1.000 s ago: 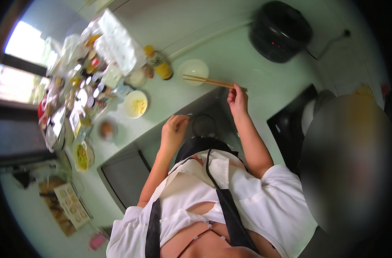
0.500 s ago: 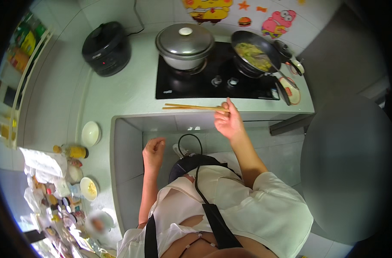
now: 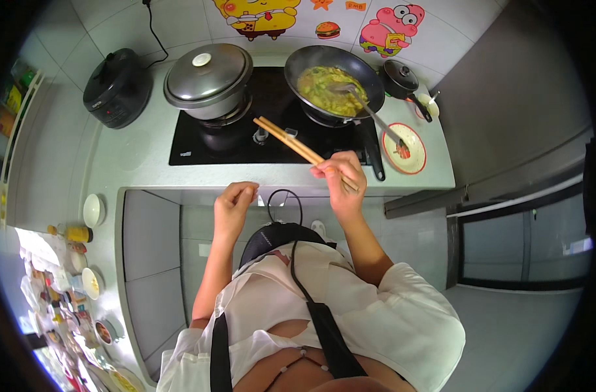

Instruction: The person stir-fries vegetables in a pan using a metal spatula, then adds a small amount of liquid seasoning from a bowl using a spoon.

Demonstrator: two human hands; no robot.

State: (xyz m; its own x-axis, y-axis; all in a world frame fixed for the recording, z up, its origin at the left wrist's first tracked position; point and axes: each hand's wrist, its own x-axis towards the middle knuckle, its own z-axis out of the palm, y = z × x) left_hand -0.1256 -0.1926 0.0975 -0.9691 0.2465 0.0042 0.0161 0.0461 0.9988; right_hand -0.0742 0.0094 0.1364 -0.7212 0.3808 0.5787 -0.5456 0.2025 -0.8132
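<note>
My right hand point(image 3: 344, 178) grips a pair of wooden chopsticks point(image 3: 291, 143). Their tips point up and to the left, over the front of the black gas hob point(image 3: 214, 149). My left hand point(image 3: 234, 202) is loosely closed in front of the counter edge, with nothing showing in its fingers. At the hob's right burner sits a black wok point(image 3: 370, 81) holding yellow-green food point(image 3: 321, 88) in liquid. A metal spatula point(image 3: 374, 118) rests in it, its handle reaching out over a red-rimmed bowl point(image 3: 412, 140).
A lidded silver pot point(image 3: 206, 81) occupies the left burner. Left of it stands a black electric cooker point(image 3: 118, 91). A small lidded black pan point(image 3: 400, 78) is at the back right. Along the left counter are a white bowl point(image 3: 94, 210), a yellow bottle point(image 3: 79, 233) and several packages.
My view has swung right and closer to the hob. The chopsticks have risen from lying level to slanting up over the hob front. My left hand has come up towards the counter edge.
</note>
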